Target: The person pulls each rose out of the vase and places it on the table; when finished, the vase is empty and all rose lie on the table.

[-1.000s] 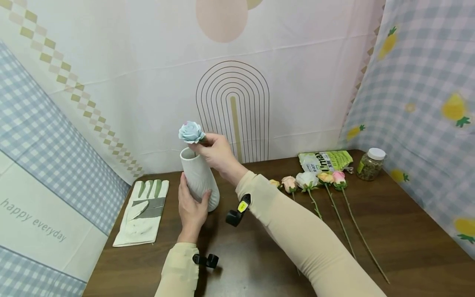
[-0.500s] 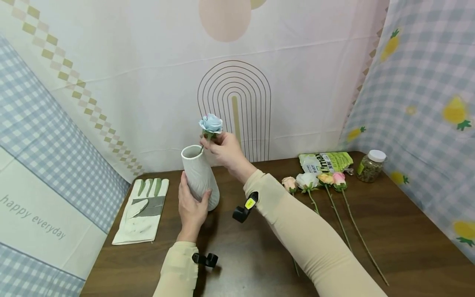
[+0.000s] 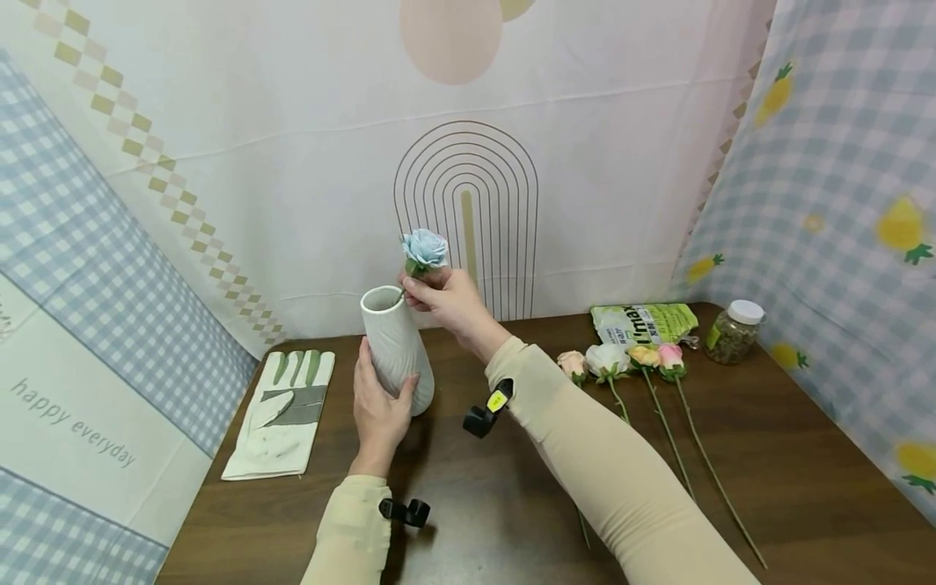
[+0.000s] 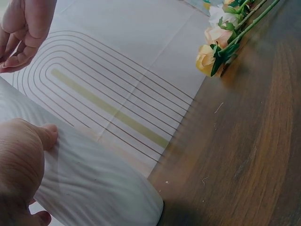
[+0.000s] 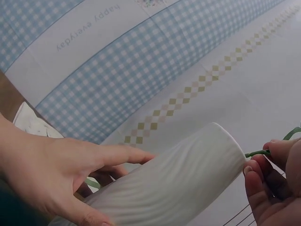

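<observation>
A white ribbed vase (image 3: 395, 349) stands on the table, tilted slightly to the left. My left hand (image 3: 380, 410) grips its lower body, the thumb (image 4: 48, 136) lying along the side. At the right of the vase's mouth, my right hand (image 3: 455, 305) pinches the green stem (image 5: 258, 153) of a light blue artificial rose (image 3: 426, 249) just below the bloom. The stem runs down over the rim into the vase, and its lower part is hidden inside. The bloom sits above and right of the opening.
Several artificial roses, among them a white rose (image 3: 607, 357) and a pink rose (image 3: 669, 356), lie at the right. Behind them are a green-and-white packet (image 3: 643, 323) and a white-lidded jar (image 3: 734, 333). A folded work glove (image 3: 281, 418) lies at the left.
My right hand has moved the blue rose from above the vase's mouth to the right, its stem now leaning at the rim. My left hand keeps holding the vase in place.
</observation>
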A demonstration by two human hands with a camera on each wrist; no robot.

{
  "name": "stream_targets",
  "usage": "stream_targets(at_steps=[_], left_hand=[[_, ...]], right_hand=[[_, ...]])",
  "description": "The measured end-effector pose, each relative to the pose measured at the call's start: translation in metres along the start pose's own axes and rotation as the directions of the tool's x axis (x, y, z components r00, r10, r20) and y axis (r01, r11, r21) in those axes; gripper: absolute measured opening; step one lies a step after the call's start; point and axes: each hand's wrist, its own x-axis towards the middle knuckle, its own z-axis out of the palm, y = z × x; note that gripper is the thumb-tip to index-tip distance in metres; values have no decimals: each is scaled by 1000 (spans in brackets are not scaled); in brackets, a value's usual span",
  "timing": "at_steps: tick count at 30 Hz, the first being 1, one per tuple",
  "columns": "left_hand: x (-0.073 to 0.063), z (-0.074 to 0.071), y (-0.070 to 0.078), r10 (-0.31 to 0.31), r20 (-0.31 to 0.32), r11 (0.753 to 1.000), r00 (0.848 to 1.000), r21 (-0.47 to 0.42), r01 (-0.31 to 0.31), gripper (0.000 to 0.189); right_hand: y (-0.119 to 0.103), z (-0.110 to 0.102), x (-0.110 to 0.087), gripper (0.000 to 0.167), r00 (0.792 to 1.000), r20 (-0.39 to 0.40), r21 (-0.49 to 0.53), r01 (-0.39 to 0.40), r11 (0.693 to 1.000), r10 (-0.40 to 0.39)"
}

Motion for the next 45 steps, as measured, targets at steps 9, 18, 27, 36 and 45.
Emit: stream_targets(at_steps=[9, 18, 27, 36, 45], left_hand=[[-1, 1, 1, 4, -7, 1000, 1000, 6, -4, 97], [-1, -1, 0, 8, -19, 1000, 1000, -3, -8, 96], [-2, -1, 0, 3, -9, 1000, 1000, -7, -4, 96], [-1, 1, 1, -6, 0, 1000, 1000, -6, 6, 97], [-2, -1, 1, -10, 1, 1000, 1000, -6, 10, 96]], right_hand=[[-9, -7, -3, 26, 992, -114, 141, 65, 988, -49], [-17, -31, -11, 28, 971, -210, 237, 164, 958, -114], [-19, -82, -28, 30, 937, -350, 303, 133, 944, -20], [-6, -157, -67, 33, 881, -470, 442, 180, 879, 56], [35, -196, -114, 25, 883, -457, 387, 88, 918, 108]])
